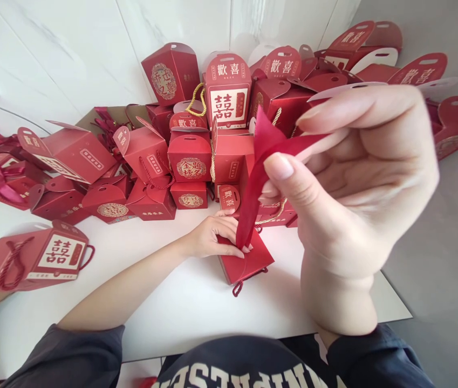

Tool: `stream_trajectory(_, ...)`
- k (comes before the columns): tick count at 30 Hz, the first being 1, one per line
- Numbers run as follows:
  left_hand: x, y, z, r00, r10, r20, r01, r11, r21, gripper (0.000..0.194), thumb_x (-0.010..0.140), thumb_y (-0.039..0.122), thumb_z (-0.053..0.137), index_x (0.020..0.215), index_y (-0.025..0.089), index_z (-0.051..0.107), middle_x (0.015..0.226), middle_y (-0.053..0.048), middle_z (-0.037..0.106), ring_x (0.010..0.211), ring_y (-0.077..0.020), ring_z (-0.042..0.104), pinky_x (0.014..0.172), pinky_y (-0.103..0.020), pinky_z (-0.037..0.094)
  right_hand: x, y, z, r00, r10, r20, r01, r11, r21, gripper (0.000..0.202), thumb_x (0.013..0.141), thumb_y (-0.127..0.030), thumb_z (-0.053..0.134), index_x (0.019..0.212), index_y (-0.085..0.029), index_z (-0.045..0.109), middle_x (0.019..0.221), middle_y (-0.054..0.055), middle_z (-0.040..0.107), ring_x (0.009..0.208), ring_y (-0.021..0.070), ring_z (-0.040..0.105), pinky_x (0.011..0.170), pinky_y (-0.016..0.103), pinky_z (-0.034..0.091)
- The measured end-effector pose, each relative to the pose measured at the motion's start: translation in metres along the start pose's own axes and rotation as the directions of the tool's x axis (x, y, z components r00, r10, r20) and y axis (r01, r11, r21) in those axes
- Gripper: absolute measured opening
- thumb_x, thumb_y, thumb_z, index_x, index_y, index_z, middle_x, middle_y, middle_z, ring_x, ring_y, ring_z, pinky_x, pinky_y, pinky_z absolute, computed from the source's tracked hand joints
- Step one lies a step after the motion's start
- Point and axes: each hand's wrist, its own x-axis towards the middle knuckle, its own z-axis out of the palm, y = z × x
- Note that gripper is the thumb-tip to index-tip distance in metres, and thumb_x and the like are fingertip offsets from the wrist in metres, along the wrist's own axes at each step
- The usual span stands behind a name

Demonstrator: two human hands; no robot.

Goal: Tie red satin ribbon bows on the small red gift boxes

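A red ribbon (pixel 253 188) stretches from low on the table up toward the camera, its upper end split into two pointed tails. My right hand (pixel 354 178), raised close to the camera, pinches the ribbon near those tails between thumb and fingers. Lower down, my left hand (pixel 214 234) rests on a red gift box (pixel 253 261) lying on the white table, with its thumb and fingertips closed at the ribbon's lower end. Dark red cord loops (pixel 237 290) stick out from the box's near side. My left fingers and the ribbon cover part of its top.
Behind my hands, many red gift boxes (pixel 190 153) stand stacked against the white tiled wall (pixel 70 48). At the left lies a box with a cord handle (pixel 56 253). More boxes with ribbon bows (pixel 6 186) sit at the far left. The white table (pixel 164 318) ends near my body.
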Motion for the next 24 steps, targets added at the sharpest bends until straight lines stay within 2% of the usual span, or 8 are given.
stream_trajectory(5, 0.000, 0.003, 0.003, 0.999, -0.036, -0.023, 0.036, 0.999, 0.002, 0.006, 0.077, 0.029, 0.079, 0.078, 0.023, 0.080, 0.086, -0.005, 0.079, 0.092, -0.0234, 0.073, 0.102, -0.042, 0.049, 0.011, 0.024, 0.000, 0.967, 0.027, 0.253, -0.028, 1.000, 0.000, 0.019, 0.090, -0.018, 0.067, 0.105, -0.026, 0.059, 0.101, 0.000, 0.066, 0.087, 0.0140, 0.069, 0.079, 0.027, 0.060)
stream_trajectory(9, 0.000, 0.004, 0.002, 0.998, -0.062, -0.018, 0.062, 0.998, 0.010, 0.009, 0.079, 0.031, 0.076, 0.076, 0.023, 0.079, 0.086, -0.005, 0.079, 0.093, -0.0230, 0.072, 0.100, -0.040, 0.050, 0.008, 0.033, -0.016, 0.803, 0.157, 0.575, -0.041, 0.977, -0.208, 0.031, 0.091, -0.024, 0.065, 0.121, -0.024, 0.057, 0.128, 0.005, 0.062, 0.115, 0.0199, 0.061, 0.090, 0.031, 0.055)
stream_trajectory(12, 0.000, 0.001, 0.001, 0.999, -0.041, -0.003, 0.041, 0.997, 0.069, 0.009, 0.079, 0.032, 0.077, 0.073, 0.025, 0.078, 0.083, -0.003, 0.079, 0.091, -0.0214, 0.071, 0.107, -0.041, 0.042, -0.009, 0.029, -0.041, 0.703, 0.377, 0.603, -0.066, 0.879, -0.473, 0.011, 0.097, -0.026, 0.055, 0.095, -0.020, 0.065, 0.090, 0.001, 0.069, 0.077, 0.0127, 0.064, 0.066, 0.024, 0.050)
stream_trajectory(13, 0.000, 0.000, 0.000, 1.000, -0.031, -0.001, 0.031, 0.996, 0.089, 0.010, 0.078, 0.032, 0.078, 0.071, 0.025, 0.078, 0.082, -0.002, 0.079, 0.088, -0.0203, 0.071, 0.110, -0.042, 0.038, -0.017, 0.028, -0.050, 0.675, 0.457, 0.579, -0.065, 0.818, -0.571, 0.021, 0.098, -0.028, 0.052, 0.082, -0.019, 0.064, 0.075, -0.001, 0.065, 0.065, 0.0113, 0.058, 0.058, 0.024, 0.044)
stream_trajectory(15, 0.001, -0.001, 0.000, 1.000, -0.027, 0.006, 0.026, 0.993, 0.116, 0.011, 0.077, 0.031, 0.079, 0.068, 0.025, 0.077, 0.079, -0.002, 0.078, 0.082, -0.0184, 0.071, 0.113, -0.042, 0.032, -0.032, 0.032, -0.064, 0.669, 0.553, 0.497, -0.029, 0.687, -0.726, 0.031, 0.099, -0.028, 0.050, 0.071, -0.018, 0.059, 0.068, 0.000, 0.058, 0.058, 0.0113, 0.050, 0.054, 0.026, 0.038)
stream_trajectory(17, 0.002, -0.001, 0.000, 0.999, -0.035, 0.008, 0.033, 0.992, 0.123, 0.013, 0.077, 0.032, 0.079, 0.067, 0.025, 0.077, 0.078, -0.002, 0.078, 0.080, -0.0178, 0.070, 0.113, -0.041, 0.031, -0.045, 0.042, -0.072, 0.661, 0.587, 0.468, -0.021, 0.637, -0.771, 0.019, 0.096, -0.024, 0.052, 0.081, -0.018, 0.063, 0.082, 0.003, 0.060, 0.067, 0.0131, 0.053, 0.061, 0.027, 0.041)
stream_trajectory(20, 0.004, 0.001, 0.001, 1.000, -0.017, 0.001, 0.017, 0.991, 0.134, 0.014, 0.077, 0.031, 0.079, 0.065, 0.024, 0.076, 0.075, -0.001, 0.078, 0.078, -0.0176, 0.070, 0.110, -0.040, 0.034, -0.056, 0.061, -0.072, 0.661, 0.577, 0.480, -0.089, 0.695, -0.713, 0.013, 0.091, -0.018, 0.056, 0.102, -0.020, 0.063, 0.100, 0.005, 0.061, 0.086, 0.0165, 0.058, 0.077, 0.030, 0.045)
stream_trajectory(24, 0.005, 0.002, 0.003, 0.999, 0.033, -0.040, -0.027, 0.990, 0.142, 0.010, 0.075, 0.029, 0.080, 0.068, 0.024, 0.077, 0.076, -0.001, 0.078, 0.080, -0.0182, 0.070, 0.104, -0.038, 0.038, -0.060, 0.077, -0.061, 0.720, 0.508, 0.472, -0.175, 0.792, -0.585, 0.014, 0.083, -0.011, 0.058, 0.094, -0.019, 0.061, 0.096, 0.004, 0.060, 0.088, 0.0161, 0.057, 0.079, 0.028, 0.046)
